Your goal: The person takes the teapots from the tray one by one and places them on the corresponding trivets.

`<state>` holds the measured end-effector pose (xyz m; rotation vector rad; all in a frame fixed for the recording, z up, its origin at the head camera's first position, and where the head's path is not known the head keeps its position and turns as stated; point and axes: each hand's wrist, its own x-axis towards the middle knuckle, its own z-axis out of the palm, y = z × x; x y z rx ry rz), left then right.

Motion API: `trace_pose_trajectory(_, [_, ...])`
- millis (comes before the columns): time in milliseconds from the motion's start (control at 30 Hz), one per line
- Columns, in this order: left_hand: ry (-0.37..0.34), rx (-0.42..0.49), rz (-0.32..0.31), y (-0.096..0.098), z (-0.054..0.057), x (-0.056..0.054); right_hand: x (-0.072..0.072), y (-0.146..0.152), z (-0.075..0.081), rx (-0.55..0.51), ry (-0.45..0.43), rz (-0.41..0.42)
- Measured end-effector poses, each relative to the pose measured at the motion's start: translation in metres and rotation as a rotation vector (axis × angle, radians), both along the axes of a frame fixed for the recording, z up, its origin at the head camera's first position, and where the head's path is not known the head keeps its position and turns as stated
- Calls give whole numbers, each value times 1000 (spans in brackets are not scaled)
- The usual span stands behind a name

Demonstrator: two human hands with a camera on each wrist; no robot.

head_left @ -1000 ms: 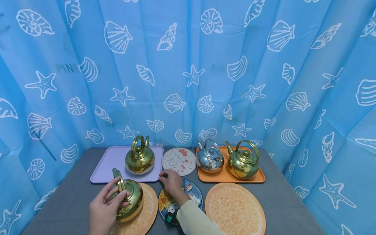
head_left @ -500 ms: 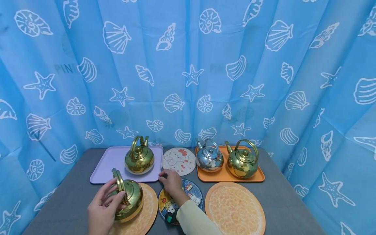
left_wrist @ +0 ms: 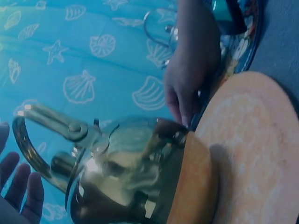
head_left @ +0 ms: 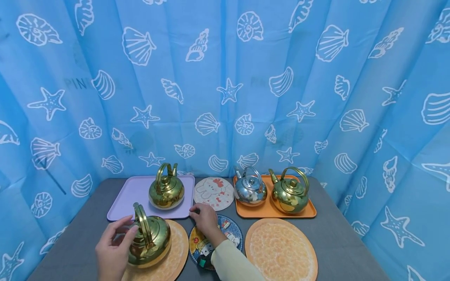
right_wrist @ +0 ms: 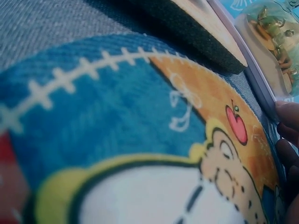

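Note:
A gold kettle (head_left: 151, 242) stands on a round bread-patterned mat (head_left: 179, 238) at the near left. Beside its raised handle hovers my left hand (head_left: 112, 246), fingers loosely bent and holding nothing. The left wrist view shows those fingers (left_wrist: 32, 196) apart from the handle. My right hand (head_left: 205, 218) reaches over a cartoon-patterned round mat (head_left: 228, 226) and pinches the near right corner of the lilac tray (head_left: 130, 195). In the right wrist view its fingers (right_wrist: 289, 140) lie at the tray's rim. Another gold kettle (head_left: 166, 191) sits on that tray.
An orange tray (head_left: 242, 212) at the back right bears a silver kettle (head_left: 251, 190) and a gold kettle (head_left: 291, 195). Between the trays lies a rabbit-print round mat (head_left: 214, 193). A second bread-patterned mat (head_left: 281, 249) is at the near right. A blue curtain (head_left: 225, 97) hangs behind.
My left hand has let go of the near gold kettle's handle and drawn back to the left. The kettle has shifted or turned slightly. My right hand has stayed at the tray corner.

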<state>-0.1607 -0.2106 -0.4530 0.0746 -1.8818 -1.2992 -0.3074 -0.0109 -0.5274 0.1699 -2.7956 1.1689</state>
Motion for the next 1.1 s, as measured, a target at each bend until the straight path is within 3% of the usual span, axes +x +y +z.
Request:
trace_pose_trajectory(233, [128, -22, -96, -21, -7, -12, 0, -1, -1, 7, 4, -13])
trace_pose_trajectory(500, [167, -68, -40, -43, -12, -28, 0, -2, -2, 5, 4, -25])
trace_pose_trajectory(767, [122, -73, 35, -64, -23, -45, 2, -2, -2, -3, 8, -22])
trace_pose_trajectory(1100, [-18, -72, 142, -84, -40, -65, 0, -1, -3, -11, -11, -18])
